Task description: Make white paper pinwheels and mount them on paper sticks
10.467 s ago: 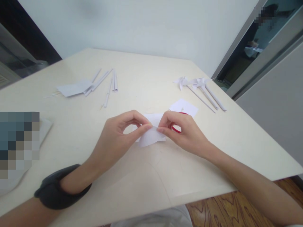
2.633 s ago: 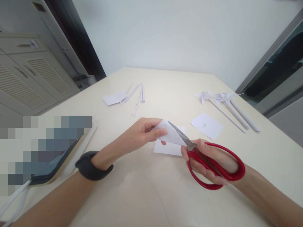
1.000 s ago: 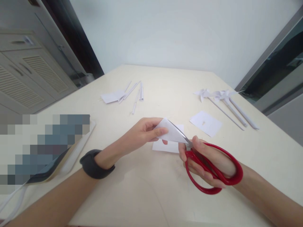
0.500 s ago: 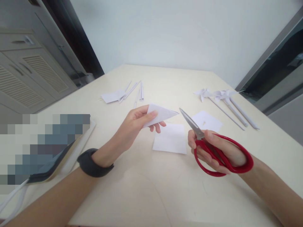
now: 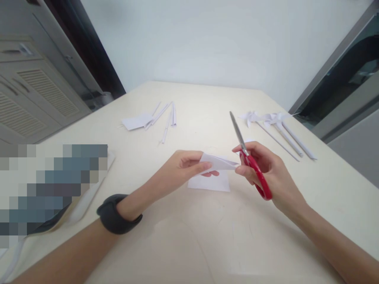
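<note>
Between the thumb and fingers of my left hand [image 5: 189,165] is a folded piece of white paper [image 5: 217,161], its narrow tip pointing right. My right hand [image 5: 266,169] holds red-handled scissors [image 5: 255,169], blades closed and pointing up and away. The right thumb and fingers are close around the paper's tip and seem to touch it. Below the folded paper, a flat white square sheet [image 5: 209,183] lies on the table. Another sheet behind my right hand is mostly hidden.
Paper pinwheels [image 5: 274,118] with rolled paper sticks [image 5: 299,140] lie at the right. Toward the back left are more thin paper rolls [image 5: 160,116] and a small stack of paper [image 5: 136,120]. A pixelated device [image 5: 53,185] with a white cable rests at the left edge.
My right hand has moved left to the folded paper's tip, and the scissors have swung upright and closed to the side. My left hand has lowered slightly with the paper.
</note>
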Motion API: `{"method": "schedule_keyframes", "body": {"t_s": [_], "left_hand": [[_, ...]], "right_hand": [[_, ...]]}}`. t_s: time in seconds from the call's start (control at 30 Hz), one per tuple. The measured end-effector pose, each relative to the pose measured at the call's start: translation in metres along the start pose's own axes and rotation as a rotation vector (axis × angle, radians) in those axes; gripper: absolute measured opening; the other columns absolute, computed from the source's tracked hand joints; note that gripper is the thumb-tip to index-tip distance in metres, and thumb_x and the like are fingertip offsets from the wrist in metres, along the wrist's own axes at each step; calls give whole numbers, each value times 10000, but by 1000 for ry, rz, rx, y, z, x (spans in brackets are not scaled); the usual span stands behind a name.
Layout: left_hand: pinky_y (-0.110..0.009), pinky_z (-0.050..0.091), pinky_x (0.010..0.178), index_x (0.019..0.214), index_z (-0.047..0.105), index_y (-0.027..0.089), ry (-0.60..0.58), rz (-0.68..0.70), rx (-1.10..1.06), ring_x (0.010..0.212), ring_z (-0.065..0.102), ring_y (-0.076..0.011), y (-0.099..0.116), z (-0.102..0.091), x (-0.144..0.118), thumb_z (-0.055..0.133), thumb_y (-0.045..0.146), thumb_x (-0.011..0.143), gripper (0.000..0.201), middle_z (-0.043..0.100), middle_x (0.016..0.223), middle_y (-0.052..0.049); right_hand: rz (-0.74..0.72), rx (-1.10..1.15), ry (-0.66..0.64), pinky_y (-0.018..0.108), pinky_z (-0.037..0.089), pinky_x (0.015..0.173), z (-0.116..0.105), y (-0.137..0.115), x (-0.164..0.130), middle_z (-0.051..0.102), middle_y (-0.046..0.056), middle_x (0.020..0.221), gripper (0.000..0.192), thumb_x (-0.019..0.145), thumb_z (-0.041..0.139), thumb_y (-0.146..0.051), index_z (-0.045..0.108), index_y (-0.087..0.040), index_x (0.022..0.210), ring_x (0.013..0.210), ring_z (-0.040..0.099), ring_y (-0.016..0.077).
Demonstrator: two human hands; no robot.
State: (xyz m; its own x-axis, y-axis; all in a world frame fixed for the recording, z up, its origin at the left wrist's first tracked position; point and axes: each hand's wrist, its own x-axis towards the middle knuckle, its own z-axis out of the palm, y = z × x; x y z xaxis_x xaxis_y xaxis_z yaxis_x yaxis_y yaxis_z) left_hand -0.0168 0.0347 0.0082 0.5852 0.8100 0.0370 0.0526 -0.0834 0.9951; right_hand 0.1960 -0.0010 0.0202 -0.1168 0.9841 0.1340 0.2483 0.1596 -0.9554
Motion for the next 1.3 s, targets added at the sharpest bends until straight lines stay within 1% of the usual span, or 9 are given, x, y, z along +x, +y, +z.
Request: {"method": "schedule_keyframes", "body": {"t_s": [0.13,0.33,0.57,0.73,0.83,0.9,1.07,1.17,1.3], "left_hand": [[-243,531,776,1033,690,202,-49,-8,-9,894,636,-153,2,5,-2,565,266,858,224,679,999,-43],[-300,557,766,1024,693,204,-110,-21,24,937,602,-194,13,8,-4,617,232,814,225,637,1096,-62],[-250,532,676,1188,587,268,-24,55,-93,904,629,-185,9,8,-6,333,344,950,356,669,1041,-72],[-217,496,647,1004,677,237,-92,64,-94,860,613,-167,12,10,-5,545,217,859,197,648,1004,-57],[-230,475,660,810,691,197,-151,41,-89,787,580,-150,15,11,-5,594,190,822,98,613,841,-36],[-240,459,682,726,669,182,-152,68,-80,790,562,-149,16,9,-5,607,174,811,106,585,819,-31],[-251,426,761,802,616,185,-37,157,-27,856,559,-152,9,3,-4,542,189,864,97,595,874,-34],[-260,414,756,861,562,193,94,176,-2,824,555,-151,4,-1,-3,493,211,892,78,596,852,-26],[-236,392,670,864,517,208,185,168,-37,739,520,-135,2,-3,-1,481,232,890,51,560,800,0]], "right_hand": [[-32,1,-18,190,430,627,3,6,3,438,-44,768,357,710,713,-211,546,-263,1022,714,456,87],[31,107,-92,184,336,492,3,9,4,467,-42,782,308,759,668,-241,557,-262,1046,599,409,59],[208,304,-285,229,311,503,-1,6,4,468,-33,798,216,799,607,-245,561,-254,1010,541,398,59],[275,383,-411,247,306,536,2,11,2,435,-50,663,106,814,586,-250,557,-216,910,525,386,71],[284,401,-477,231,291,522,5,13,1,463,-43,707,95,814,594,-275,545,-211,864,527,370,60],[264,377,-471,216,296,524,7,14,1,476,-40,732,128,808,611,-297,544,-217,882,557,385,61],[202,281,-354,196,294,489,7,16,2,416,-52,665,217,829,579,-401,524,-234,955,536,372,64],[171,373,-326,225,319,492,7,15,3,393,-44,681,332,856,451,-535,503,-235,987,508,368,70],[104,539,-306,259,358,518,4,11,5,416,-15,727,563,765,350,-732,505,-245,1004,562,384,109]]}}
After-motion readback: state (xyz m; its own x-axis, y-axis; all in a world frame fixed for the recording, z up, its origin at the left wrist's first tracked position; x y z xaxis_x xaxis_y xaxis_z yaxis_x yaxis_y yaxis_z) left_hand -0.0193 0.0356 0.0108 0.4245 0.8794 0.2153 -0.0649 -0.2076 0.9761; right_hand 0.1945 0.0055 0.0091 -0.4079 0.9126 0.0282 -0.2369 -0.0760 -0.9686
